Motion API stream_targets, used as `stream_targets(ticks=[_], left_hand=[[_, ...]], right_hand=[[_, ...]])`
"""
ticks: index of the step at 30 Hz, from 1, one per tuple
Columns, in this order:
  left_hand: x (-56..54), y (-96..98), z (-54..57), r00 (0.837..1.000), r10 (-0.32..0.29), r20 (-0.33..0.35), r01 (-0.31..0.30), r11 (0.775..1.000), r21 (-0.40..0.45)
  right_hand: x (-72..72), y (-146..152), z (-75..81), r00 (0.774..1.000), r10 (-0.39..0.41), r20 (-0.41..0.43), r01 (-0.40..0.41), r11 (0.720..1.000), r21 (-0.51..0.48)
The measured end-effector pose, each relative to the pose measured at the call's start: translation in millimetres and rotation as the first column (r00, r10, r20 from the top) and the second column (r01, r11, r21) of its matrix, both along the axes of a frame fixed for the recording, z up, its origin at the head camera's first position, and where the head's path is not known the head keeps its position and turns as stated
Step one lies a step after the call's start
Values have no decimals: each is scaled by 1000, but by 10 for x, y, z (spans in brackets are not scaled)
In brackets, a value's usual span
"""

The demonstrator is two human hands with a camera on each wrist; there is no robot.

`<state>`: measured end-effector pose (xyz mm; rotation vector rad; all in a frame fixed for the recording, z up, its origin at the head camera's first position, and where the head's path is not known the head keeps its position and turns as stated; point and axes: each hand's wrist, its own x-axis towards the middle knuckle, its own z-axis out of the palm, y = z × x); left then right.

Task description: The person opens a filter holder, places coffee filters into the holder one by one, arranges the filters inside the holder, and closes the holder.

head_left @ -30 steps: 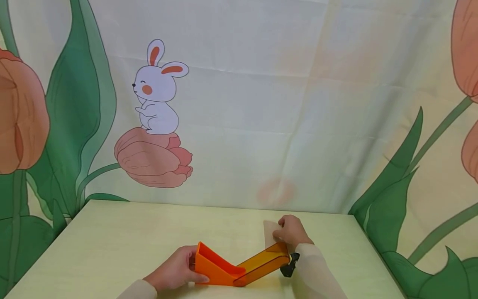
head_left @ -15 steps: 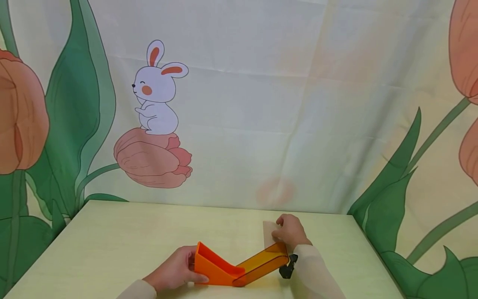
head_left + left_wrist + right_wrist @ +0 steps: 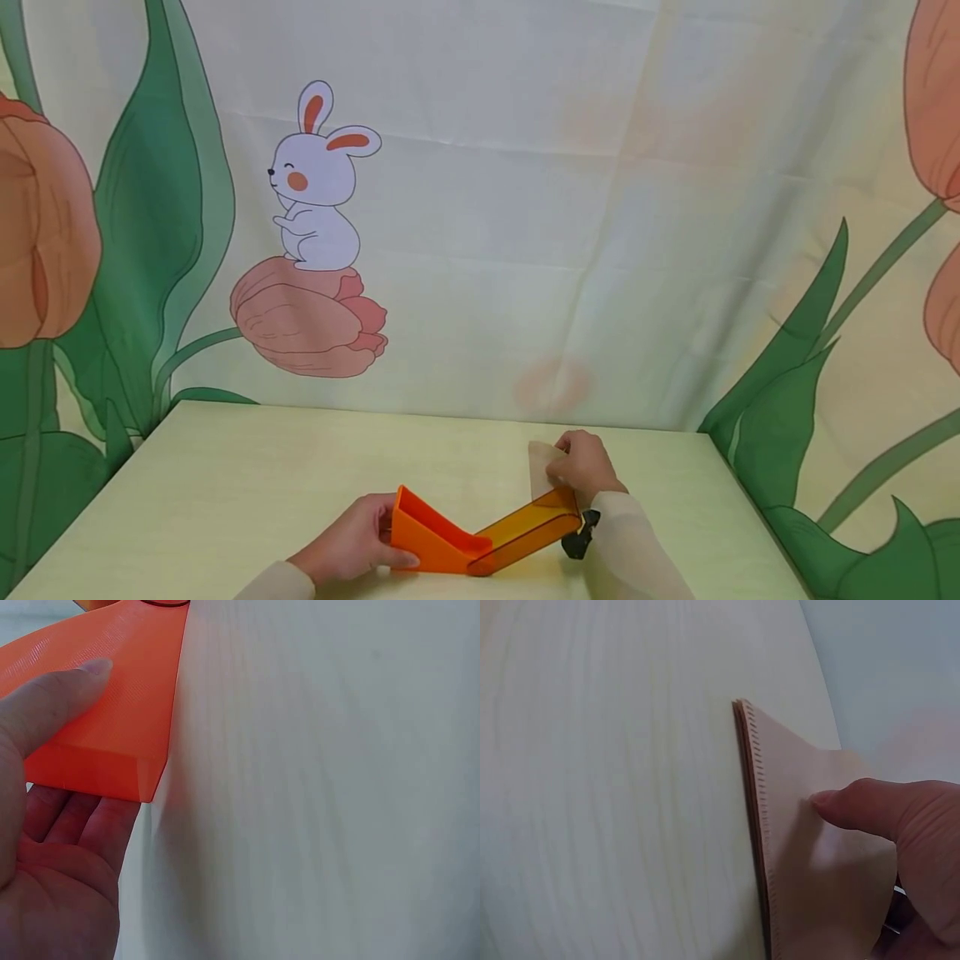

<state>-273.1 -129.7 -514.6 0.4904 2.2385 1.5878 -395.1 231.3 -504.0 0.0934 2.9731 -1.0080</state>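
Note:
My left hand (image 3: 358,537) grips the end of an orange plastic box (image 3: 431,533), thumb on its near side and fingers behind. In the left wrist view the thumb lies flat along the orange wall (image 3: 131,697). A see-through amber lid (image 3: 528,529) is joined to the box's right end and tilts up to the right, swung open. Beyond the lid, my right hand (image 3: 588,462) holds a thin stack of tan paper coffee filters (image 3: 802,847) with a crimped edge. The thumb presses on their face in the right wrist view; the other fingers are mostly hidden behind them.
Box and hands are at the front of a pale wood-grain table (image 3: 262,467). A printed cloth (image 3: 480,208) with a rabbit and tulips hangs behind the table's back edge. A black wrist device (image 3: 580,535) sits at the right sleeve, close to the lid's raised end.

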Motion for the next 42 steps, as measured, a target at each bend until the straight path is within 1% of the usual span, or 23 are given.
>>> stream_targets(ticks=[5, 10, 12, 15, 18, 21, 23, 25, 29, 31, 34, 37, 42], left_hand=[[7, 6, 12, 1000, -8, 1, 8, 1000, 6], [11, 0, 13, 1000, -5, -1, 5, 1000, 1], [11, -2, 10, 1000, -4, -2, 4, 1000, 2], [8, -5, 5, 1000, -3, -3, 3, 1000, 3], [2, -5, -1, 1000, -1, -1, 1, 1000, 5], [0, -5, -3, 1000, 1, 5, -1, 1000, 6], [0, -5, -4, 1000, 3, 9, -3, 1000, 7], [-2, -3, -6, 1000, 2, 11, -2, 1000, 7], [-5, 5, -10, 1000, -3, 15, 3, 1000, 13], [-1, 9, -7, 1000, 0, 19, 0, 1000, 6], [4, 8, -14, 1000, 8, 27, -8, 1000, -2], [-2, 1, -23, 999, 11, 31, -11, 1000, -7], [-18, -9, -27, 1000, 0, 22, 0, 1000, 3]], right_hand=[[-31, 45, -22, 1000, -9, 19, 9, 1000, -17], [-45, 63, -12, 999, -37, 32, 40, 996, -77], [-33, 58, 4, 998, -45, 33, 47, 995, -86], [24, 37, 58, 999, -47, 22, 48, 996, -72], [136, -1, 156, 999, -42, 7, 42, 997, -68], [252, -25, 272, 1000, -26, -1, 26, 993, -117], [277, -14, 326, 1000, -14, 6, 14, 989, -145], [242, 26, 347, 1000, -4, 18, 7, 989, -145], [113, 163, 354, 999, 45, 24, -43, 996, -76], [85, 226, 383, 996, 84, 24, -82, 993, -82], [95, 274, 471, 990, 135, 33, -129, 981, -144], [140, 270, 579, 985, 170, 21, -163, 969, -184], [235, 206, 793, 971, 234, -44, -238, 961, -137]])
